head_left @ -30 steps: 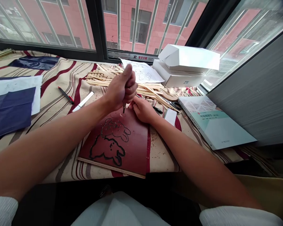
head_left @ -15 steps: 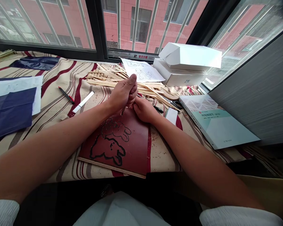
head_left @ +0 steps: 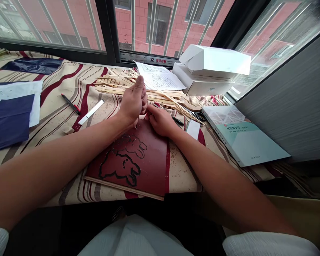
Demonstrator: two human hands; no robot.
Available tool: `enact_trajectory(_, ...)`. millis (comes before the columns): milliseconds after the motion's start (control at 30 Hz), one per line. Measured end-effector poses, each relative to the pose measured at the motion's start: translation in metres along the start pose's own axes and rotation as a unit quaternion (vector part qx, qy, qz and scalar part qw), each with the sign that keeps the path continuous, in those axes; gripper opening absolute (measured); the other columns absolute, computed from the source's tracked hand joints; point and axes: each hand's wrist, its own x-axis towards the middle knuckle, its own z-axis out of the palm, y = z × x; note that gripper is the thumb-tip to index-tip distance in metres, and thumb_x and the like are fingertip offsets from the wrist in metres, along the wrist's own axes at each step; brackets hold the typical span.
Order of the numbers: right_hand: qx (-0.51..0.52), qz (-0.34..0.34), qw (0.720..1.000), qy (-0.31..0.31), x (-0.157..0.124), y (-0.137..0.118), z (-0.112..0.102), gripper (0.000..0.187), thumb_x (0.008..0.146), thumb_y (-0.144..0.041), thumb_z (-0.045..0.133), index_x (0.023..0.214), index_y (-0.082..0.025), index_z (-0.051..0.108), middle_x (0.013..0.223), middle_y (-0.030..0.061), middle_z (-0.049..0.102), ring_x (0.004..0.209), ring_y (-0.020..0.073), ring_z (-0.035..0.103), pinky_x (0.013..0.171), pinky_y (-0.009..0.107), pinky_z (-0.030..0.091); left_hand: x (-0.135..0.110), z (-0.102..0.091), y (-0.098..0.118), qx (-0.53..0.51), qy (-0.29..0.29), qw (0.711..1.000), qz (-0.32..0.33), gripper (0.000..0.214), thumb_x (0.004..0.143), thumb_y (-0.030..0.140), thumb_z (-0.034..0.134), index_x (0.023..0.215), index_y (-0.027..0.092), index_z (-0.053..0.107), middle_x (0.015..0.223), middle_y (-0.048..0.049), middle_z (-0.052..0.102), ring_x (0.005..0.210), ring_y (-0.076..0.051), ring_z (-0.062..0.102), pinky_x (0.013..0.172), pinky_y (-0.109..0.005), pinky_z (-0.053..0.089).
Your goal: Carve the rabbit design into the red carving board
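1. First, a dark-blue sheet (head_left: 9, 121) lies between nine and ten o'clock of the board, well apart.
2. Pen (head_left: 70, 104), red and black, toward half past ten.
3. Board (head_left: 149, 167), reddish-brown, flat on the striped cloth (head_left: 186, 183); centre of the clock. Dark animal outlines (head_left: 120, 169) mark its face.
4. Left hand (head_left: 134, 99), at twelve o'clock, closed in an upright fist, thumb uppermost. Its posture suggests a slim tool within, hidden here.
5. Right hand (head_left: 161, 121), near one o'clock, at the board's far end, just beside the fist. Fingers bent; whether they pinch anything cannot be told.
6. Step, as judged: cutting lines at the far end. The next move seems to call for steady pressure, the board held firm, fingertips clear.
7. Book (head_left: 246, 138), between two and three o'clock.
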Motion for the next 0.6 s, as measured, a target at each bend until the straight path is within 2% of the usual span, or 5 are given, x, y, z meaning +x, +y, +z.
enact_trajectory(133,0.004,0.009,1.0,0.003,0.0,-0.001,0.001,0.033,0.091,-0.014,0.044,0.111,-0.019,0.069,0.095,0.0097,0.077,0.089,0.0272,0.068,0.081,0.038,0.048,-0.002,-0.003,-0.001,-0.035,0.097,0.994,0.032,0.063,0.119,0.052,0.034,0.063,0.023,0.033,0.048,0.0058,0.026,0.04,-0.009,0.017,0.041,-0.029,0.012)
enact_trajectory(267,0.007,0.011,1.0,0.007,0.0,-0.001,0.0,0.031,0.09,-0.014,0.045,0.11,-0.02,0.068,0.094,0.0095,0.078,0.088,0.0272,0.068,0.081,0.039,0.049,-0.004,-0.002,-0.002,-0.025,0.096,0.994,0.04,0.062,0.12,0.05,0.033,0.065,0.023,0.03,0.049,0.0067,0.024,0.041,-0.007,0.017,0.043,-0.028,0.014)
enact_trajectory(400,0.009,0.006,1.0,0.013,-0.001,-0.001,0.001,0.027,0.089,-0.014,0.045,0.105,-0.022,0.066,0.093,0.0083,0.077,0.086,0.0268,0.067,0.079,0.038,0.048,-0.002,-0.007,0.001,-0.045,-0.012,0.999,0.004,0.061,0.12,0.048,0.036,0.065,0.022,0.031,0.048,0.0086,0.022,0.038,-0.005,0.015,0.04,-0.021,0.012)
enact_trajectory(500,0.008,0.001,1.0,0.022,-0.001,0.0,0.002,0.025,0.089,-0.013,0.044,0.102,-0.022,0.063,0.094,0.0084,0.077,0.086,0.0268,0.066,0.079,0.038,0.047,0.002,-0.014,0.003,-0.059,-0.094,0.992,-0.056,0.062,0.118,0.051,0.04,0.064,0.021,0.031,0.048,0.0097,0.02,0.037,-0.004,0.014,0.037,-0.018,0.01)
enact_trajectory(600,0.0,0.002,1.0,0.03,0.0,0.002,0.004,0.019,0.089,-0.014,0.045,0.095,-0.023,0.06,0.096,0.0106,0.077,0.089,0.0288,0.065,0.081,0.04,0.048,0.001,-0.013,0.004,-0.032,-0.164,0.983,-0.069,0.063,0.118,0.049,0.04,0.062,0.021,0.035,0.047,0.0093,0.023,0.036,-0.003,0.015,0.037,-0.017,0.012)
